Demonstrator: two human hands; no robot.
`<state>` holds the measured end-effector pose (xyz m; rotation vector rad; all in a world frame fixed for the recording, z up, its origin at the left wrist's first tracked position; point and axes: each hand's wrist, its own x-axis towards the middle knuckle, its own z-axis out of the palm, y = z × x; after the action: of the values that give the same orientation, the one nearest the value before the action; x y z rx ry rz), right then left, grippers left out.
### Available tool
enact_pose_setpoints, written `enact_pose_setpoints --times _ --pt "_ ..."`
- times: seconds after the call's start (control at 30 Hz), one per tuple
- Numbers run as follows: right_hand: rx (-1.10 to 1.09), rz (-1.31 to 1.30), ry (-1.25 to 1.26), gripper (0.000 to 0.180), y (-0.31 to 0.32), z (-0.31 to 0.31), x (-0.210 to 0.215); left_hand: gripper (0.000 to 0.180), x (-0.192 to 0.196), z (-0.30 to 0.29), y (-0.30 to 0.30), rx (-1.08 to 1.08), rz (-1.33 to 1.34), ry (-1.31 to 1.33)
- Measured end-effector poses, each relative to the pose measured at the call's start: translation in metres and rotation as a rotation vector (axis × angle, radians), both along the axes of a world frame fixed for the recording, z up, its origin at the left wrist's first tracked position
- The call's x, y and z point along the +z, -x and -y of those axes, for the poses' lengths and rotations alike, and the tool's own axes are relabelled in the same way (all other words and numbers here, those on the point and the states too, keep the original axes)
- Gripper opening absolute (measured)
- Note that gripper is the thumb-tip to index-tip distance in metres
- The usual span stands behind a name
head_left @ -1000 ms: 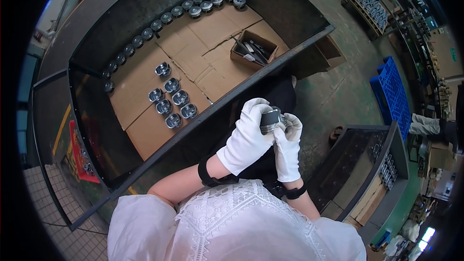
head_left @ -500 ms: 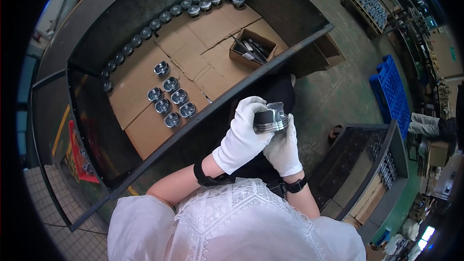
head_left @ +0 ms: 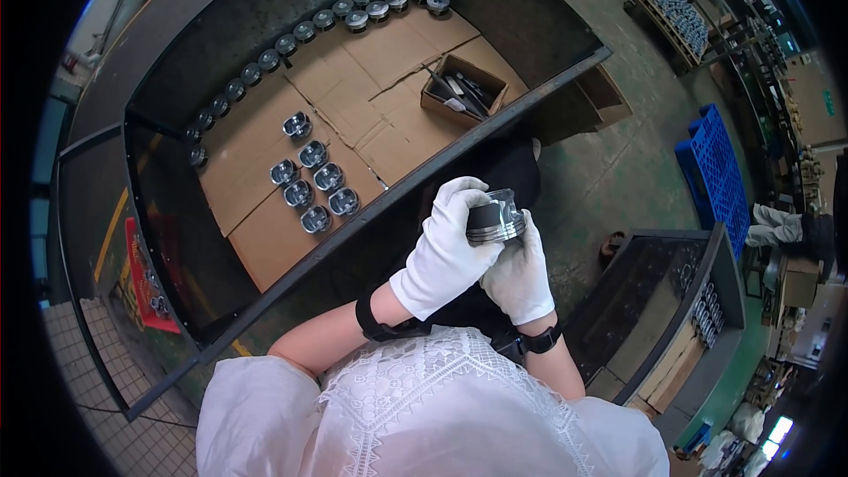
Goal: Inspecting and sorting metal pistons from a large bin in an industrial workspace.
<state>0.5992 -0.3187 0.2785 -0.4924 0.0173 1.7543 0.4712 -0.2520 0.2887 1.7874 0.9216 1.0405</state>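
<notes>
Between my two white-gloved hands is a metal piston (head_left: 496,217), its ring grooves low and a dark patch on its side. My left hand (head_left: 449,247) wraps round its left side, fingers closed. From the right, my right hand (head_left: 519,276) grips it too, with the thumb on the side near the grooves; some of its fingers are hidden behind the piston. Several more pistons (head_left: 329,177) stand in a small group on cardboard (head_left: 380,124) inside the dark metal-walled bench to my left. A long row of pistons (head_left: 305,32) lines its far wall.
A small cardboard box (head_left: 464,88) of dark tools sits by the bench's near rim (head_left: 424,166). To the right are a second metal bench (head_left: 654,336) with parts, a blue plastic pallet (head_left: 714,177) and another person's legs (head_left: 776,228). A red crate (head_left: 150,278) stands at the left.
Almost nothing differs. Both hands stay on the piston, which is tilted very slightly.
</notes>
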Motion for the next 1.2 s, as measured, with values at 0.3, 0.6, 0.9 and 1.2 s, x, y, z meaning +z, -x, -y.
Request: enact_pose_setpoints --times 0.3,0.6,0.9,1.2 --pt "0.033 -0.101 0.185 0.055 -0.001 0.005 -0.003 0.054 0.005 -0.003 0.002 -0.055 -0.02 0.048" --pt "0.035 -0.189 0.353 0.039 0.007 0.013 -0.011 0.065 0.009 -0.015 0.009 -0.279 -0.099 0.407" --pt "0.0 -0.202 0.357 0.044 0.006 0.008 -0.009 0.06 -0.002 -0.014 0.008 -0.205 -0.1 0.346" --pt "-0.22 0.35 -0.002 0.048 -0.001 0.009 -0.017 0.051 -0.004 -0.014 0.007 -0.083 -0.128 0.062"
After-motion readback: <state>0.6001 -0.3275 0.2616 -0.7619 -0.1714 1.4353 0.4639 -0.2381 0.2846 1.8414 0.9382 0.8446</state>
